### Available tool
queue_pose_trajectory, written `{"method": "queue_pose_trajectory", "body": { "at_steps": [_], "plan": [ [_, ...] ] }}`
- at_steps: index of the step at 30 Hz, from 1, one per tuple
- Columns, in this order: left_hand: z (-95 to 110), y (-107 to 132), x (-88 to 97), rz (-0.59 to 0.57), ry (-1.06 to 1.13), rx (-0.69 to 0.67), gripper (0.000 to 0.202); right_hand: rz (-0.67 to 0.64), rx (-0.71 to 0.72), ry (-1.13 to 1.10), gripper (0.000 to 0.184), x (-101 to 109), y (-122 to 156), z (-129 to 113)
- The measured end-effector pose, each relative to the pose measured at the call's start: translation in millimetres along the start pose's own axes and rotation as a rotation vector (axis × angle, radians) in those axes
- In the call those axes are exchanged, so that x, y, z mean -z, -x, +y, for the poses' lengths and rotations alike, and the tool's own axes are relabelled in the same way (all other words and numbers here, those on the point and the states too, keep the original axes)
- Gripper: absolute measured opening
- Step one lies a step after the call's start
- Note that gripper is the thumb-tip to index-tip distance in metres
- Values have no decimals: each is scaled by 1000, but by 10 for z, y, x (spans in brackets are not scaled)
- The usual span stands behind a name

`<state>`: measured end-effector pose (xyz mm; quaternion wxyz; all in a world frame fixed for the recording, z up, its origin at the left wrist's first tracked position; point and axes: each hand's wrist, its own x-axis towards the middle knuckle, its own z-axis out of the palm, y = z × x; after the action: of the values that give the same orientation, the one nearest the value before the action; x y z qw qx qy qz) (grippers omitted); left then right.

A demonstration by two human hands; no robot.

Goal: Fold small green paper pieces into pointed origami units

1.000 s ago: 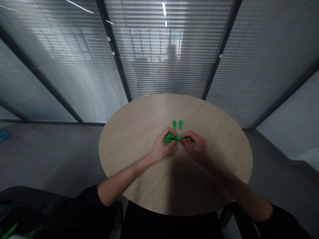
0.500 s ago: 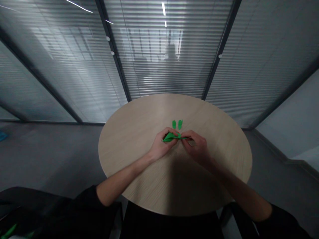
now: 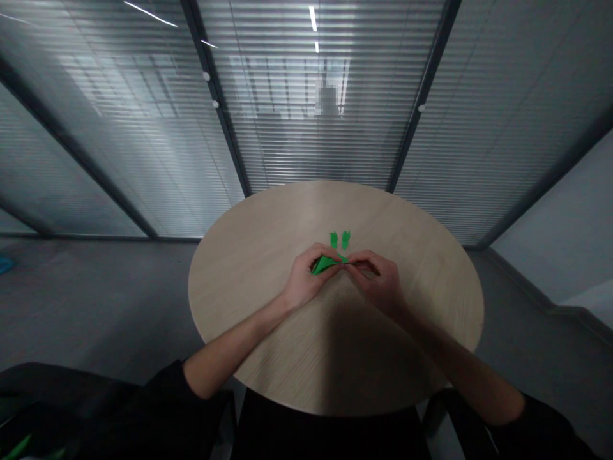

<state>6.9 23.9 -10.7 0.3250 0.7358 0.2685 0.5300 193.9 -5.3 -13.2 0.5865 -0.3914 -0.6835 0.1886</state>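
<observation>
My left hand [image 3: 304, 279] and my right hand [image 3: 378, 281] meet above the middle of a round wooden table [image 3: 268, 255]. Between them is a folded piece of green paper [image 3: 325, 264]. My left fingers pinch its wide end, and my right fingertips pinch its thin pointed end, which is partly hidden. Just beyond my hands, two small folded green paper pieces [image 3: 334, 239] [image 3: 345, 239] lie side by side on the tabletop, apart from my fingers.
Glass partitions with slatted blinds [image 3: 316, 140] and dark frames stand beyond the table, with a blurred figure [image 3: 327, 99] behind them. Grey floor surrounds the table. A dark object with green bits [image 3: 19, 447] sits at lower left, and something blue [image 3: 4, 265] lies at the far left.
The green paper now looks slightly narrower between my fingers, and both hands have drawn a little closer around it. The whole view has shifted slightly.
</observation>
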Motion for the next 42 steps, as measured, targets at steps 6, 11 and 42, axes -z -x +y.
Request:
{"method": "queue_pose_trajectory", "body": {
  "at_steps": [6, 11, 42],
  "plan": [
    [11, 26, -17, 30, -4, -40, 7, 53, -3, 3, 3, -6, -10, 6],
    [11, 34, -33, 46, -17, -54, 8, 49, -87, -52, 4, -10, -23, 13],
    [77, 48, -14, 21, 18, 68, 9, -29, -191, -177, 14, -6, -22, 19]
  ]
}}
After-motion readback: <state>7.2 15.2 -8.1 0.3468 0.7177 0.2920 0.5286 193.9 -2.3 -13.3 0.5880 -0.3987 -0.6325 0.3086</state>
